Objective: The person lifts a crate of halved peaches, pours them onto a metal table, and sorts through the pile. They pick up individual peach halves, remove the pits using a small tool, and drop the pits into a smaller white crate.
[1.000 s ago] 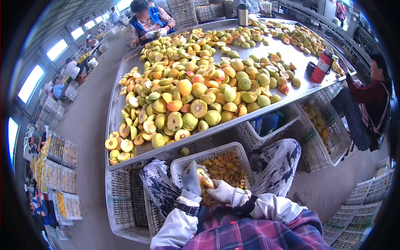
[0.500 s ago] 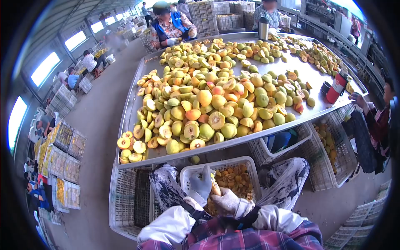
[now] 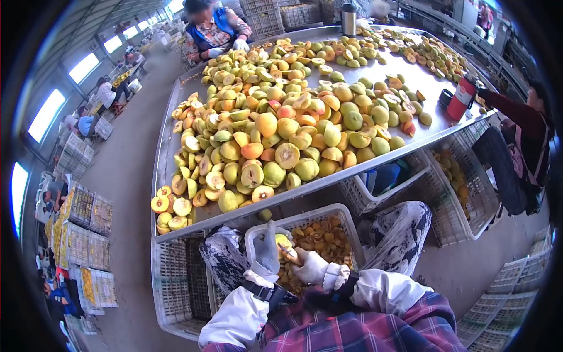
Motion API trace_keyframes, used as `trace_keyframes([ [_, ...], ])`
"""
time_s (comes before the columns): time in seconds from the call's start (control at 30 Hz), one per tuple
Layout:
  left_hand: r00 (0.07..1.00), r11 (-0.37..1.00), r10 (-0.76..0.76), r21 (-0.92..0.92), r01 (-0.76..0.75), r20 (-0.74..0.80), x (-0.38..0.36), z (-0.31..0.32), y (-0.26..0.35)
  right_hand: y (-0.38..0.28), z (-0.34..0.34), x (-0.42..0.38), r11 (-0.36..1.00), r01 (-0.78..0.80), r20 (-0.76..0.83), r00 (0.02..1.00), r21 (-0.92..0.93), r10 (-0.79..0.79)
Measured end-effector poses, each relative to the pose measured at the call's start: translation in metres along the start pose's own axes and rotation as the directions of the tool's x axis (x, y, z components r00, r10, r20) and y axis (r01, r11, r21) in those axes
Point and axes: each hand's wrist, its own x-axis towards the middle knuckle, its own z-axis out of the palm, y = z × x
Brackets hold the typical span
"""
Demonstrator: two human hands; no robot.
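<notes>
My left hand (image 3: 267,253), in a grey glove, holds a yellow-green peach half (image 3: 284,240), with one finger pointing up beside it. My right hand (image 3: 312,267), in a pale glove, is closed around a small tool with a tan handle (image 3: 289,253). The tool's tip meets the peach half; its exact shape is too small to make out. Both hands are above a white plastic crate (image 3: 350,234) between my knees, which holds many orange-yellow peach pieces (image 3: 321,239).
A metal table (image 3: 246,215) ahead carries a heap of cut peaches (image 3: 275,126). A red flask (image 3: 461,98) and a steel thermos (image 3: 349,20) stand on it. Crates (image 3: 179,287) flank my legs. One co-worker (image 3: 214,29) sits across, another (image 3: 525,126) at the right.
My view has shifted, so the table sits further left and higher. My hands have moved slightly apart, and the peach half shows more. The right-hand co-worker's arm now reaches to the red flask.
</notes>
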Motion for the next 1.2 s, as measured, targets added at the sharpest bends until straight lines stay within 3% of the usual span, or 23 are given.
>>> trace_keyframes([
  [0.07,0.999,0.998,-0.011,0.063,0.008,0.038,0.004,-0.009,-0.011,0.018,0.002,0.008,0.967,0.167,-0.031,0.984,-0.194,-0.176],
  [0.13,0.978,0.938,0.179,0.281,-0.203,0.108,0.003,-0.008,-0.010,0.016,0.002,0.008,0.963,0.133,-0.030,0.989,-0.236,-0.144],
  [0.2,0.986,0.969,0.127,0.197,-0.147,0.111,-0.002,-0.008,-0.007,0.012,0.003,0.004,0.916,0.065,-0.042,0.995,-0.397,-0.089],
  [0.23,0.999,0.992,0.048,0.122,-0.045,-0.022,-0.004,-0.007,-0.006,0.008,0.005,0.002,0.910,0.035,-0.012,0.999,-0.412,-0.044],
  [0.27,0.988,0.998,-0.041,0.035,0.047,-0.147,-0.007,-0.006,-0.007,0.013,0.014,0.002,0.913,0.034,-0.007,0.999,-0.407,-0.040],
  [0.3,0.960,0.999,0.012,0.033,-0.003,-0.281,-0.005,-0.003,-0.014,0.014,0.025,0.002,0.973,0.049,-0.056,0.996,-0.225,-0.063],
  [0.33,0.960,0.999,0.013,0.037,-0.003,-0.278,-0.005,-0.001,-0.018,0.015,0.031,0.004,0.997,0.075,-0.113,0.990,-0.036,-0.079],
  [0.4,0.912,0.991,0.132,0.033,-0.130,-0.389,-0.006,0.005,-0.024,0.022,0.036,0.005,1.000,0.028,-0.117,0.993,-0.004,-0.028],
  [0.47,0.913,0.987,0.156,0.038,-0.153,-0.378,-0.009,0.012,-0.019,0.039,0.042,0.011,0.971,0.083,-0.101,0.993,0.226,-0.061],
  [0.53,0.941,0.978,0.204,0.097,-0.184,-0.272,-0.009,0.013,-0.015,0.019,0.026,0.000,0.979,-0.004,-0.041,0.999,0.205,0.013],
  [0.6,0.965,0.981,0.164,0.137,-0.138,-0.203,-0.010,0.011,-0.004,0.003,0.008,-0.008,0.996,-0.011,0.017,1.000,-0.091,0.013],
  [0.63,0.989,0.986,0.090,0.147,-0.072,-0.116,-0.011,0.010,0.001,0.016,0.009,-0.005,0.983,0.114,0.003,0.993,-0.140,-0.115],
  [0.67,1.000,0.987,0.009,0.163,-0.004,-0.028,-0.011,0.008,0.004,0.018,0.008,-0.002,0.983,0.118,0.002,0.993,-0.138,-0.119],
  [0.7,0.994,0.985,-0.104,0.144,0.100,0.021,-0.008,0.005,0.008,0.013,0.006,-0.004,0.992,0.122,0.078,0.989,0.000,-0.122],
  [0.73,0.994,0.984,-0.105,0.144,0.101,0.019,-0.010,0.006,0.008,0.007,0.004,-0.007,0.984,0.114,0.154,0.979,0.137,-0.135],
  [0.9,0.996,0.990,-0.058,0.133,0.048,0.071,-0.019,0.010,0.017,-0.008,-0.013,-0.016,0.976,-0.166,0.327,0.938,0.141,0.113],
  [0.93,0.994,0.995,-0.069,0.083,0.062,0.082,-0.017,0.009,0.013,-0.003,-0.010,-0.015,0.977,-0.160,0.324,0.940,0.143,0.106],
  [0.97,0.994,0.984,0.096,0.146,-0.102,0.047,-0.018,0.009,0.003,0.008,-0.004,-0.013,0.985,-0.049,0.251,0.968,0.166,0.006],
  [1.0,1.000,1.000,-0.023,-0.017,0.023,-0.015,-0.025,0.017,0.009,0.018,0.002,-0.011,0.982,0.063,0.176,0.980,0.180,-0.095],
  [1.07,0.998,0.995,-0.026,-0.093,0.020,-0.059,-0.026,0.019,0.002,0.036,0.016,-0.010,0.975,0.179,0.026,0.983,0.133,-0.184],
  [1.17,0.992,0.989,-0.048,-0.147,0.031,-0.116,-0.029,0.023,-0.003,0.036,0.016,-0.015,0.969,0.230,-0.045,0.973,0.084,-0.227],
  [1.2,0.988,0.986,-0.039,-0.166,0.013,-0.151,-0.028,0.025,-0.002,0.029,0.012,-0.017,0.965,0.235,-0.063,0.968,-0.114,-0.243],
])
